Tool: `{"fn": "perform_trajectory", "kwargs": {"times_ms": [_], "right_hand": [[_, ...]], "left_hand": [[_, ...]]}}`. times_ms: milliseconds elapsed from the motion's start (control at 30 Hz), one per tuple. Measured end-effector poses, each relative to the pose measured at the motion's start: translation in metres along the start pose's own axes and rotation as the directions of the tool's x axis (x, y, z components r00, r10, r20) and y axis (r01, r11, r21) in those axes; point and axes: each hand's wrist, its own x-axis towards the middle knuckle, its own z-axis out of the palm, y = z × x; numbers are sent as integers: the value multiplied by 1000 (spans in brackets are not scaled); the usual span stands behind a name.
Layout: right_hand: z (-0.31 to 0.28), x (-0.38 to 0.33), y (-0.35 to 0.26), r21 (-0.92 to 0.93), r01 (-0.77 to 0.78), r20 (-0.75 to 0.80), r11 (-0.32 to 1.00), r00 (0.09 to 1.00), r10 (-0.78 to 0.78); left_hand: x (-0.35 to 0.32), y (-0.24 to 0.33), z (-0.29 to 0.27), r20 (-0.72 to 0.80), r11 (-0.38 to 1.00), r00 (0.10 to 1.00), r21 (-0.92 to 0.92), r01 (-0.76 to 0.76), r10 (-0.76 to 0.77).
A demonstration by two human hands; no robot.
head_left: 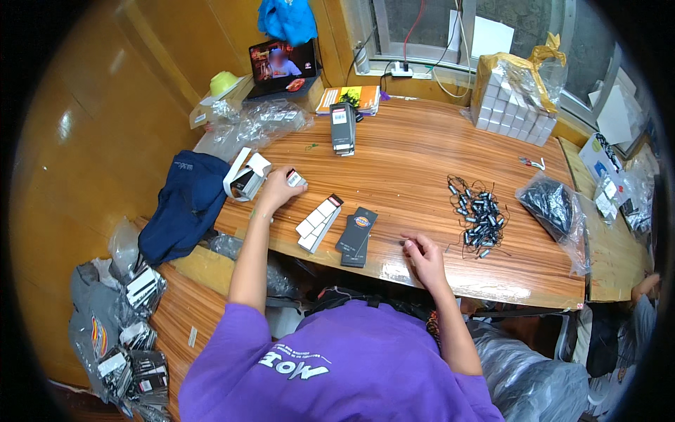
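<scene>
My left hand (278, 191) is at the left of the table, its fingers closed at a small stack of barcode labels (298, 178). Just left of it stands a small open box (250, 177) with a white strip around it. In front of me lie fanned tags with white labels (318, 224) and, beside them, a few dark grey hang tags (357, 235). My right hand (424, 259) rests near the table's front edge, fingers loosely apart and nothing visible in them. To its right is a tangled heap of black cords with small dark tabs (482, 218).
A pile of dark tags (343, 126) stands farther back. Behind are a laptop (283, 67), clear plastic bags (256, 123) and a bag of white boxes (517, 98). A black bundle in plastic (550, 205) and snips (532, 163) lie right; navy cloth (183, 204) hangs left.
</scene>
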Motion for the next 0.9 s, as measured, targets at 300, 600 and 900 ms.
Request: {"fn": "perform_trajectory", "kwargs": {"times_ms": [300,600,900], "right_hand": [[26,-16,-54,408,-98,84,908,994,70],[39,-14,-51,230,-23,52,973,999,12],[4,-7,-68,755,-321,202,572,943,263]], "left_hand": [[-126,132,30,-9,808,932,-496,-319,362],[-128,140,41,-51,698,782,-419,-581,621],[-131,120,37,-323,707,799,-373,-600,507]]}}
